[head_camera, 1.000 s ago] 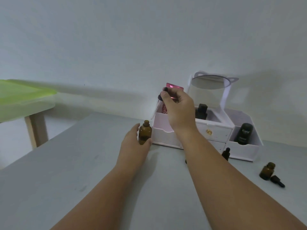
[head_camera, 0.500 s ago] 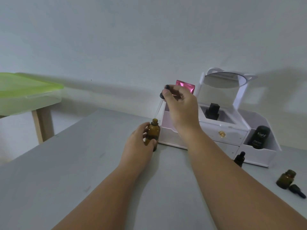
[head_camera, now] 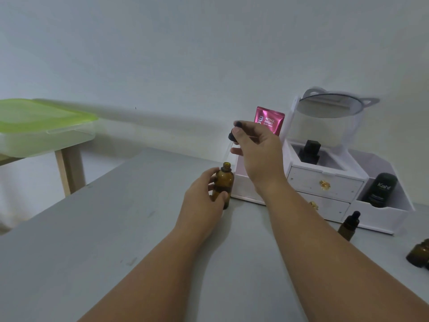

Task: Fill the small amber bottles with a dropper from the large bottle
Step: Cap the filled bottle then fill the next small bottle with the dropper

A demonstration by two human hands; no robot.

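The large amber bottle (head_camera: 224, 182) stands uncapped on the grey table (head_camera: 92, 240); my left hand (head_camera: 204, 196) grips its body from the left. Above it, my right hand (head_camera: 257, 149) pinches the black bulb of a dropper (head_camera: 233, 133), whose clear glass tube slants down toward the bottle's open neck. A small amber bottle with a black dropper cap (head_camera: 349, 225) stands to the right of my right forearm. Another small amber bottle (head_camera: 419, 254) sits at the right edge, partly cut off.
A white cosmetic organiser (head_camera: 325, 182) with drawers and a mirror stands behind the bottles, holding a pink sachet (head_camera: 269, 119), a black bottle (head_camera: 310, 149) and a dark tube (head_camera: 380, 189). A green-lidded plastic box (head_camera: 41, 126) rests on a wooden table at far left.
My right hand has lifted the dropper out of the large bottle and now holds it a little higher. My left hand stays on the bottle. The view has shifted left.
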